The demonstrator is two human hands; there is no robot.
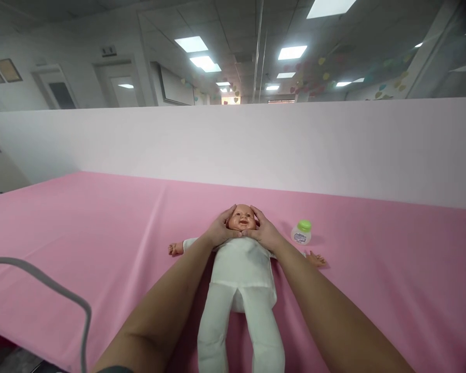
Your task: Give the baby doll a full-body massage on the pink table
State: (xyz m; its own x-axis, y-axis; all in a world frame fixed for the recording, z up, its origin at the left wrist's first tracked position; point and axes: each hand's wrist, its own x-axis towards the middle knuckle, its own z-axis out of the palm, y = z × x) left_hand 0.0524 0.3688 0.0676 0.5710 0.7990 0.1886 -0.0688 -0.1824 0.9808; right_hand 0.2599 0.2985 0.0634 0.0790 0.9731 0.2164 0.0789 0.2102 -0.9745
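A baby doll (pixel 241 264) in white clothes lies on its back on the pink sheet (pixel 112 223), legs toward me and arms spread out. My left hand (pixel 220 228) cups the left side of the doll's head (pixel 242 216), its thumb laid below the chin. On the other side my right hand (pixel 264 230) cups the head the same way, and the two thumbs nearly meet under the chin. The doll's face shows between my palms. Beyond my right forearm stands a small clear jar (pixel 301 235) with a green lid, apart from the hand.
A low white wall (pixel 233 140) runs along the far edge of the sheet, with glass above it. At the left, a grey cable (pixel 54 285) curves over the sheet toward me. A door (pixel 0 160) is at the far left.
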